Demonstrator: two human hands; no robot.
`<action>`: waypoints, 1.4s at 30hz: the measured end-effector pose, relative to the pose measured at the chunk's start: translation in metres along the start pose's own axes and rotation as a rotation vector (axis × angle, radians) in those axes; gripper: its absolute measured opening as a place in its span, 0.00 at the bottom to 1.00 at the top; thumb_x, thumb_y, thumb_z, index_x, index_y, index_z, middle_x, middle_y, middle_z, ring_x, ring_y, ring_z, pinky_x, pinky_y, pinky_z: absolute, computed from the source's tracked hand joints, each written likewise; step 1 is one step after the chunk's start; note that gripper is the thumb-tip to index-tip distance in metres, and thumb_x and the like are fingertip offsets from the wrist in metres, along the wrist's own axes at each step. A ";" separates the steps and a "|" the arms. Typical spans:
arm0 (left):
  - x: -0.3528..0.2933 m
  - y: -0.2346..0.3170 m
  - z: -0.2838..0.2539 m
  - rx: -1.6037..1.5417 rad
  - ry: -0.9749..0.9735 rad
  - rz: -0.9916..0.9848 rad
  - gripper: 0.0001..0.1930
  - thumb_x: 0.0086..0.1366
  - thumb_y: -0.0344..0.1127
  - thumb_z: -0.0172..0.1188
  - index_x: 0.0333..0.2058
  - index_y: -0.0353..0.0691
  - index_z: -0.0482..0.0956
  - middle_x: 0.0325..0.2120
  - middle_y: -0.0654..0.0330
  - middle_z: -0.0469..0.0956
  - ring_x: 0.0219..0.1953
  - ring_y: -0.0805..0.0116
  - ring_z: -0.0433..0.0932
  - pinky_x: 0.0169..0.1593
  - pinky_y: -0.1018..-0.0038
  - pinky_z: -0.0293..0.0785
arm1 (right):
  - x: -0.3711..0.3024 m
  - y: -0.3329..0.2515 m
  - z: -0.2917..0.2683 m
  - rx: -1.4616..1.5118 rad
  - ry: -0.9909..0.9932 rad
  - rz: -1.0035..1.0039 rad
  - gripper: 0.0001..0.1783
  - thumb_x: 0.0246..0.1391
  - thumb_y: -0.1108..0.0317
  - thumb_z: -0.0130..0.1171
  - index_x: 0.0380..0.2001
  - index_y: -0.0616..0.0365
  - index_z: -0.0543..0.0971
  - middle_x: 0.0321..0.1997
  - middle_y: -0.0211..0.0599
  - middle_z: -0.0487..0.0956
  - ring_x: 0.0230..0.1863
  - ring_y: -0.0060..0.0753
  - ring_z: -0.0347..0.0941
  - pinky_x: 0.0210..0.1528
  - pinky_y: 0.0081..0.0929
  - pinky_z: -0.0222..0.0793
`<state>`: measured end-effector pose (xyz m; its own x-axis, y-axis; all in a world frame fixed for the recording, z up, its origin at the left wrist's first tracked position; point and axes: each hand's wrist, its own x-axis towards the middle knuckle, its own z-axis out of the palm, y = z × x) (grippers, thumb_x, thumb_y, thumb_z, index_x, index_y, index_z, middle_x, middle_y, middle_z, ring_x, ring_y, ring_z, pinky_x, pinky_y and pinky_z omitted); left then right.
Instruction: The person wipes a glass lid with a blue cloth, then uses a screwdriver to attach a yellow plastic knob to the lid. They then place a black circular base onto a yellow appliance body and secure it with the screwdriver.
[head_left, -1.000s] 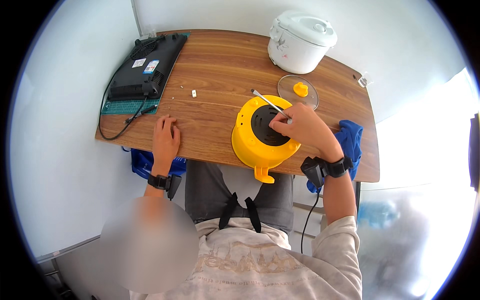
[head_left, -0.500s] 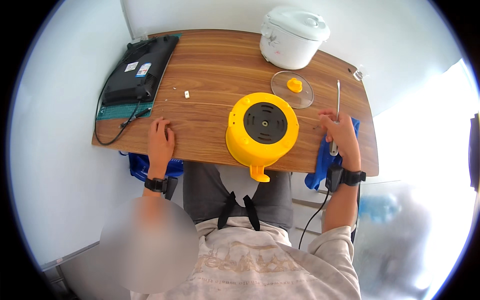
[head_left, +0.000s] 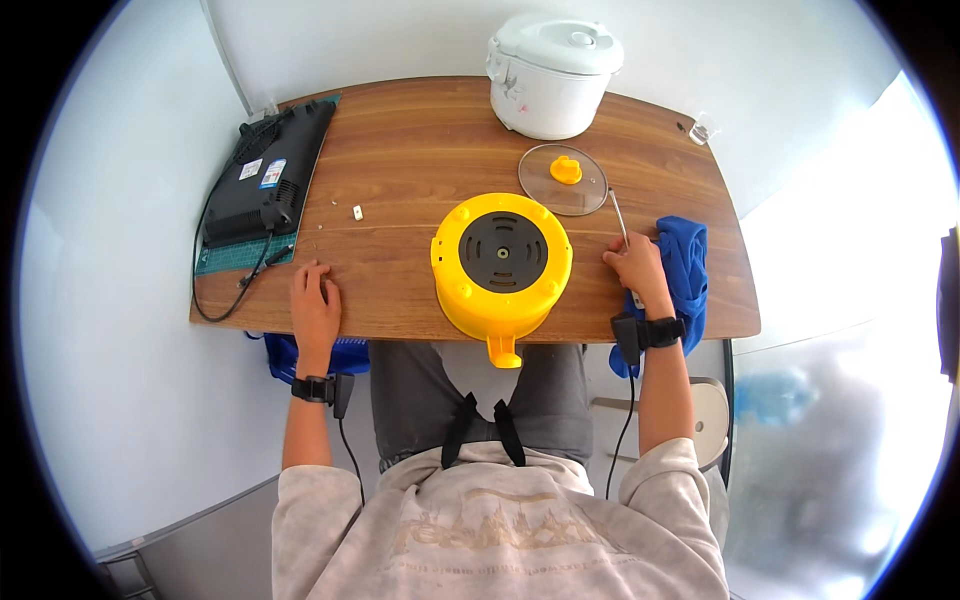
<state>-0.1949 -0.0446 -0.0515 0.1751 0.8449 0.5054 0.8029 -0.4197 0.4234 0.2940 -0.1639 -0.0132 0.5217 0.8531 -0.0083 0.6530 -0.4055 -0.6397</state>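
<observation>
An upside-down yellow electric pot [head_left: 470,305] stands in front of me, its black slotted base plate [head_left: 502,250] facing up and its handle pointing toward me. To its right, my right hand [head_left: 640,268] is closed around a screwdriver [head_left: 618,215], the shaft pointing away from me. The fingertips of that hand are low over the tabletop, and its grip partly hides the screwdriver's handle. My left hand [head_left: 316,305] rests on the table's near left part, fingers loosely bent and holding nothing. Beyond the pot lies a glass lid [head_left: 540,190] with a yellow knob.
A white rice cooker [head_left: 550,95] stands at the back of the wooden table [head_left: 400,150]. A black appliance [head_left: 255,200] with its cable lies on a green mat [head_left: 215,260] at left. A blue cloth [head_left: 685,270] hangs over the right edge. A small white piece [head_left: 357,213] lies left of centre.
My right hand has moved left and down to the table with the screwdriver, off the blue cloth. My left hand stays on the table. The whole view has shifted slightly.
</observation>
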 end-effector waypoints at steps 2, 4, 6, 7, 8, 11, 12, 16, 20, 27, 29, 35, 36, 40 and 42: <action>0.001 0.000 0.000 -0.006 0.005 0.010 0.11 0.65 0.25 0.54 0.46 0.36 0.75 0.51 0.46 0.74 0.55 0.43 0.72 0.58 0.57 0.69 | 0.004 0.001 0.002 -0.016 0.014 0.009 0.08 0.44 0.69 0.67 0.26 0.63 0.82 0.28 0.50 0.83 0.34 0.53 0.81 0.40 0.41 0.76; -0.001 -0.001 -0.001 -0.009 0.002 0.012 0.10 0.65 0.25 0.54 0.46 0.36 0.75 0.51 0.46 0.74 0.55 0.43 0.72 0.58 0.57 0.69 | 0.003 -0.003 0.003 -0.024 0.031 0.018 0.08 0.43 0.68 0.67 0.23 0.63 0.82 0.28 0.52 0.83 0.35 0.55 0.81 0.41 0.41 0.77; 0.000 -0.004 0.000 -0.014 -0.002 0.016 0.10 0.65 0.25 0.54 0.46 0.36 0.75 0.51 0.46 0.74 0.55 0.43 0.72 0.58 0.57 0.69 | 0.003 -0.001 0.003 -0.044 0.041 0.018 0.09 0.42 0.68 0.66 0.21 0.63 0.81 0.28 0.54 0.83 0.35 0.56 0.81 0.41 0.42 0.77; 0.000 -0.004 0.001 -0.019 -0.003 0.022 0.10 0.65 0.25 0.54 0.45 0.35 0.75 0.51 0.46 0.74 0.55 0.43 0.72 0.58 0.57 0.69 | 0.003 0.000 0.002 -0.054 0.048 0.019 0.09 0.42 0.67 0.66 0.20 0.64 0.81 0.28 0.55 0.82 0.36 0.57 0.81 0.41 0.42 0.77; 0.001 -0.005 0.002 -0.025 -0.004 0.029 0.10 0.65 0.25 0.55 0.45 0.35 0.75 0.51 0.46 0.74 0.55 0.43 0.72 0.58 0.57 0.69 | 0.002 0.002 0.000 -0.054 0.048 0.021 0.09 0.42 0.67 0.66 0.20 0.64 0.81 0.27 0.54 0.82 0.34 0.55 0.81 0.39 0.41 0.76; 0.001 -0.008 0.000 -0.040 -0.011 0.052 0.10 0.65 0.24 0.55 0.45 0.36 0.75 0.50 0.47 0.74 0.56 0.44 0.72 0.58 0.59 0.70 | -0.009 -0.014 -0.009 0.016 0.026 0.022 0.10 0.43 0.67 0.66 0.22 0.64 0.80 0.24 0.50 0.81 0.30 0.47 0.80 0.36 0.36 0.75; 0.001 -0.008 -0.001 -0.047 -0.015 0.061 0.10 0.65 0.24 0.55 0.45 0.36 0.75 0.50 0.47 0.74 0.56 0.45 0.72 0.57 0.59 0.70 | -0.019 -0.024 -0.015 0.081 0.011 0.026 0.10 0.44 0.67 0.65 0.23 0.63 0.79 0.23 0.47 0.81 0.28 0.42 0.80 0.35 0.34 0.74; -0.001 0.034 -0.027 -0.212 -0.098 0.029 0.09 0.65 0.23 0.55 0.43 0.36 0.77 0.46 0.50 0.77 0.52 0.48 0.75 0.55 0.63 0.72 | -0.068 -0.061 -0.037 0.428 -0.128 -0.156 0.08 0.47 0.70 0.65 0.27 0.62 0.77 0.22 0.33 0.77 0.26 0.23 0.72 0.33 0.25 0.71; -0.006 0.134 -0.076 -0.465 -0.405 0.097 0.09 0.63 0.22 0.58 0.43 0.35 0.78 0.42 0.54 0.81 0.44 0.58 0.81 0.48 0.71 0.77 | -0.116 -0.095 -0.050 0.511 -0.412 -0.348 0.06 0.50 0.75 0.63 0.29 0.61 0.75 0.25 0.25 0.75 0.28 0.16 0.69 0.31 0.19 0.68; -0.018 0.216 -0.089 -0.672 -0.593 0.410 0.11 0.59 0.26 0.68 0.41 0.40 0.80 0.38 0.58 0.80 0.41 0.55 0.81 0.44 0.69 0.79 | -0.145 -0.131 -0.020 0.652 -0.638 -0.453 0.09 0.48 0.75 0.64 0.31 0.60 0.74 0.25 0.31 0.73 0.29 0.23 0.67 0.35 0.25 0.67; -0.020 0.215 -0.085 -0.648 -0.626 0.421 0.11 0.58 0.23 0.69 0.40 0.37 0.79 0.38 0.58 0.83 0.40 0.63 0.83 0.46 0.74 0.79 | -0.148 -0.134 -0.018 0.684 -0.623 -0.513 0.08 0.50 0.76 0.63 0.32 0.60 0.73 0.26 0.31 0.72 0.29 0.23 0.66 0.33 0.25 0.66; -0.025 0.208 -0.081 -0.782 -0.747 0.216 0.10 0.61 0.24 0.68 0.41 0.37 0.80 0.37 0.59 0.83 0.37 0.66 0.85 0.43 0.75 0.81 | -0.152 -0.131 -0.013 0.831 -0.730 -0.408 0.09 0.54 0.74 0.65 0.31 0.60 0.72 0.27 0.30 0.75 0.29 0.22 0.69 0.31 0.24 0.66; -0.025 0.209 -0.082 -0.783 -0.749 0.188 0.10 0.61 0.24 0.68 0.41 0.37 0.79 0.37 0.59 0.83 0.37 0.66 0.85 0.43 0.75 0.81 | -0.153 -0.131 -0.012 0.815 -0.702 -0.419 0.09 0.54 0.73 0.65 0.32 0.59 0.73 0.27 0.30 0.75 0.29 0.22 0.69 0.32 0.24 0.66; -0.024 0.215 -0.084 -0.793 -0.735 0.125 0.11 0.59 0.23 0.68 0.40 0.35 0.79 0.36 0.59 0.83 0.36 0.69 0.85 0.43 0.76 0.81 | -0.153 -0.132 -0.012 0.778 -0.670 -0.397 0.10 0.57 0.70 0.66 0.34 0.59 0.74 0.27 0.30 0.76 0.31 0.23 0.71 0.34 0.26 0.67; -0.021 0.217 -0.085 -0.785 -0.724 0.129 0.11 0.59 0.22 0.67 0.40 0.35 0.79 0.36 0.59 0.83 0.36 0.71 0.84 0.43 0.76 0.81 | -0.154 -0.133 -0.015 0.765 -0.638 -0.417 0.10 0.58 0.69 0.66 0.34 0.59 0.74 0.28 0.30 0.76 0.31 0.24 0.71 0.36 0.27 0.68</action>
<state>-0.0730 -0.1820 0.0940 0.7350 0.6664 0.1250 0.2088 -0.3978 0.8934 0.1349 -0.2457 0.0846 -0.1896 0.9798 0.0635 0.0816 0.0802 -0.9934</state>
